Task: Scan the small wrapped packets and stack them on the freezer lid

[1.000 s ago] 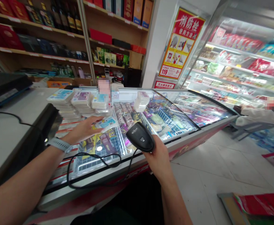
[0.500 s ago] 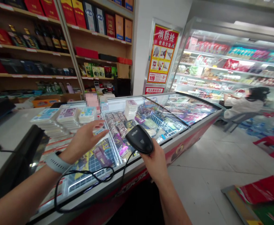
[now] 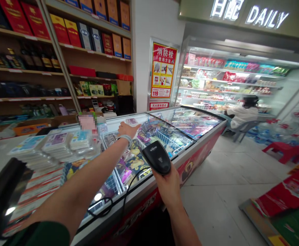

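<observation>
My right hand [image 3: 168, 184] grips a black barcode scanner [image 3: 157, 158], its head tilted up over the freezer's near edge. A black cable [image 3: 129, 186] hangs from the scanner and loops over the freezer rim. Stretched forward over the freezer's glass top, my left hand [image 3: 128, 130] has its thumb out to the side and its fingers apart. It is at a stack of flat packs [image 3: 132, 121], mostly hidden behind the hand; whether the fingers touch it I cannot tell. Several more stacks of clear plastic packs [image 3: 57, 140] stand on the left, beside my left forearm.
The chest freezer [image 3: 202, 141] holds bagged frozen goods in wire baskets. Shelves [image 3: 100, 51] of boxes and bottles line the back wall. A seated person [image 3: 244, 114] is by the lit fridge [image 3: 231, 78]. A red stool [image 3: 285, 150] and red packages [image 3: 287, 191] are at right.
My left hand has moved forward and right, from beside the left stacks to the stack on the freezer. My right hand still holds the scanner. The view has shifted right and up.
</observation>
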The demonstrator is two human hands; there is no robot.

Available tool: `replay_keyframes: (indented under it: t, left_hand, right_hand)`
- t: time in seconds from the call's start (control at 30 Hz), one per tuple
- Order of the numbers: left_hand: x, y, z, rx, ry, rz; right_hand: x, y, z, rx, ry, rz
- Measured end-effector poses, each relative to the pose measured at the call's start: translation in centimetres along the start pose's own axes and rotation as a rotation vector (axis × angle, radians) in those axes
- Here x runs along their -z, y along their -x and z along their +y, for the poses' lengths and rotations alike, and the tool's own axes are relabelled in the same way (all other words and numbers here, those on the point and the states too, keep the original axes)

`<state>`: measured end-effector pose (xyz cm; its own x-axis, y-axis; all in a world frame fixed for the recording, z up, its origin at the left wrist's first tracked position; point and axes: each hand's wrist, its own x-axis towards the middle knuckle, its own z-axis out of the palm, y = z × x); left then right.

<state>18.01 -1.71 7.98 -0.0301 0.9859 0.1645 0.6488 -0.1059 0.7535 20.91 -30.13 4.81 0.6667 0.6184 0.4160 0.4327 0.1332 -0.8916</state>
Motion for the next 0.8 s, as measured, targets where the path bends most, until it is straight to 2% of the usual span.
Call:
replay_keyframes:
  t: [0.2,0.43,0.63,0.8]
  left_hand:
    - [-2.5,-1.1,1.2,0.057,-0.010,0.064]
    - [-2.7,-1.9,0.5,-0.004,-0.031,0.052]
    - [-0.5,-1.2,-1.3,-0.149,-0.058,0.012]
    - [3.6,2.0,-4.9,-0.398,-0.058,-0.008]
  right_hand:
    - [0.3,0.0,0.1,0.016,0.005,0.004]
    - [0.5,0.1,0.3,0.019,-0.016,0.017]
    - [0.6,0.4,0.3,-0.013,-0.001,0.002]
    - [0.4,0.3,0.2,-0.014,-0.005,-0.027]
